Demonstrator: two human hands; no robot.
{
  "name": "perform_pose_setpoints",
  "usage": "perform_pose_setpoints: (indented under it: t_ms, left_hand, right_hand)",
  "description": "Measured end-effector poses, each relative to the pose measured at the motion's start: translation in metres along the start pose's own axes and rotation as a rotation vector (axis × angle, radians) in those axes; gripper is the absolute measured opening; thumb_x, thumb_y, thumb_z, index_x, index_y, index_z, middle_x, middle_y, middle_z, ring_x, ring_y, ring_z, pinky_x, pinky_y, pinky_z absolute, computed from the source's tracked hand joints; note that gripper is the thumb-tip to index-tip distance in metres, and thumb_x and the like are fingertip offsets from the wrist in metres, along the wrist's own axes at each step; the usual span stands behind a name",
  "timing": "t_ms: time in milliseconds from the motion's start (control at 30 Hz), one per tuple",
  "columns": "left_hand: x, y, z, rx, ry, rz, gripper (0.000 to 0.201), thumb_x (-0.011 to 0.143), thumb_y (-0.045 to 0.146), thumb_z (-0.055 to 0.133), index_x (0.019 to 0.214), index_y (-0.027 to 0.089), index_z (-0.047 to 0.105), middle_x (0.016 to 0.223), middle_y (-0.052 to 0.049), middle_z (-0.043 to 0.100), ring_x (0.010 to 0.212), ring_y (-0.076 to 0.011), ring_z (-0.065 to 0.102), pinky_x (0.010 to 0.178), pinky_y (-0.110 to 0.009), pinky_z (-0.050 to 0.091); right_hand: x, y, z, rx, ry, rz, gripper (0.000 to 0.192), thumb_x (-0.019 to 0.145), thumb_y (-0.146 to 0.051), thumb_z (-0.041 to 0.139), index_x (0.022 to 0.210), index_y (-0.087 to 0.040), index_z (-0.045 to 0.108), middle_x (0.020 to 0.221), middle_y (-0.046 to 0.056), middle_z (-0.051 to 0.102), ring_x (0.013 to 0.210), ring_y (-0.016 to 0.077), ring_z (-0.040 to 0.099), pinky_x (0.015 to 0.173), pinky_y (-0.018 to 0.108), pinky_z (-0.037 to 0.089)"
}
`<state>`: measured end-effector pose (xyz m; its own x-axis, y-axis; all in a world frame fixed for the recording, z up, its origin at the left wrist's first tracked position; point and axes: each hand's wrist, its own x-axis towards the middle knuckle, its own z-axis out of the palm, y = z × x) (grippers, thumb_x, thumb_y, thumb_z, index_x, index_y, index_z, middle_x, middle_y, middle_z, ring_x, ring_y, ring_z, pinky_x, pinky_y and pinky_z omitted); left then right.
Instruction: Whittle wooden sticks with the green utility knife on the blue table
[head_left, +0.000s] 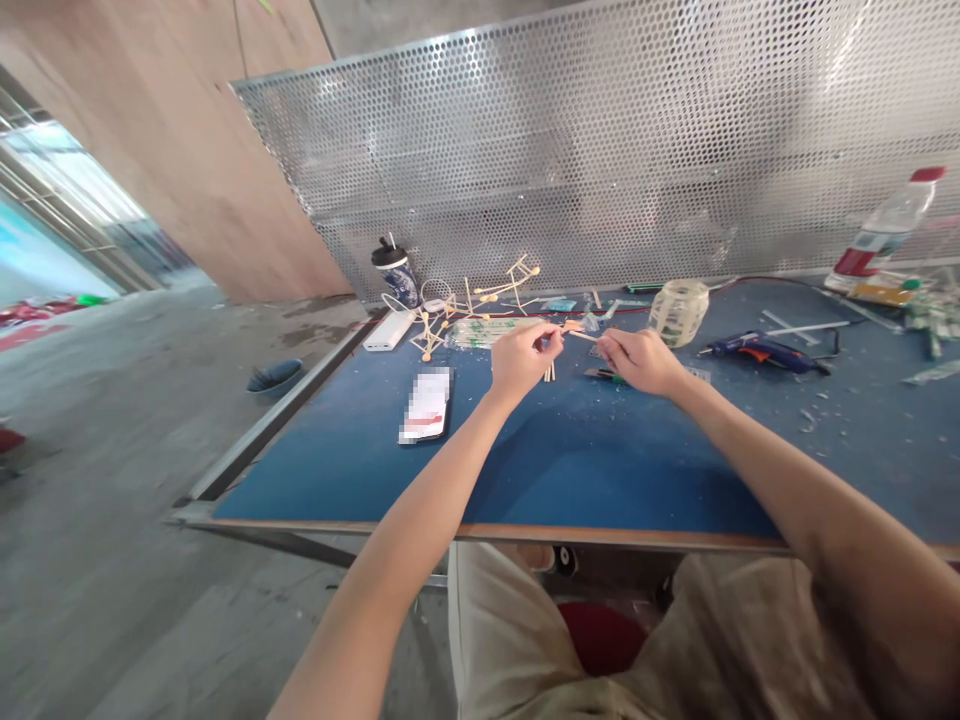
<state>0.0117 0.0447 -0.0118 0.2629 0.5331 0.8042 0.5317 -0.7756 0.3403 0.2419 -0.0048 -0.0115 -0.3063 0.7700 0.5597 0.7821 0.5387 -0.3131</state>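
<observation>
Phone [426, 405]: flat on blue worktop [570, 470], left of both hands. Left hand [521, 358]: fingers pinched together on a thin wooden stick [576, 334]. Stick: raised just above the worktop between the hands, long axis running roughly left to right. Right hand [637, 360]: fingers closed on the stick's right end. Glue gun [761, 350]: lying further right.

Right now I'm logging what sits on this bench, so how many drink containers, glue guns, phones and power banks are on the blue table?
Drink containers: 2, the dark cup and the plastic bottle
Glue guns: 1, the blue glue gun
Phones: 1, the phone
Power banks: 1, the white power bank
Total: 5
</observation>
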Motion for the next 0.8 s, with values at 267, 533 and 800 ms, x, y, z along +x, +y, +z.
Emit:
perform_pose_setpoints:
  t_ms: [267,533,800]
  left_hand:
    - [0.001,-0.012,0.008,-0.285,-0.082,-0.107,0.025,0.097,0.044,0.062,0.085,0.022,0.061,0.088,-0.003,0.071,0.072,-0.0117,0.067,0.065,-0.026,0.055]
    - [-0.005,-0.020,0.021,-0.435,-0.296,-0.199,0.027,0.092,0.045,0.069,0.106,0.022,0.069,0.093,-0.005,0.076,0.080,-0.0167,0.072,0.077,-0.032,0.058]
    - [0.008,-0.036,-0.006,0.137,0.233,-0.156,0.036,0.092,0.012,0.061,0.125,0.026,0.068,0.141,-0.010,0.062,0.131,-0.0273,0.057,0.117,-0.052,0.036]
  right_hand:
    - [0.000,0.005,-0.005,0.010,0.003,0.009,0.039,0.102,-0.042,0.039,0.077,-0.022,0.063,0.066,0.001,0.068,0.055,0.0152,0.056,0.063,0.029,0.040]
    - [0.000,0.004,-0.006,0.019,-0.025,0.018,0.043,0.102,-0.046,0.038,0.081,-0.022,0.068,0.068,0.002,0.069,0.056,0.0160,0.057,0.063,0.030,0.041]
    - [-0.001,0.006,-0.008,0.036,-0.043,0.061,0.045,0.102,-0.047,0.039,0.081,-0.021,0.069,0.065,0.004,0.069,0.056,0.0170,0.058,0.061,0.031,0.041]
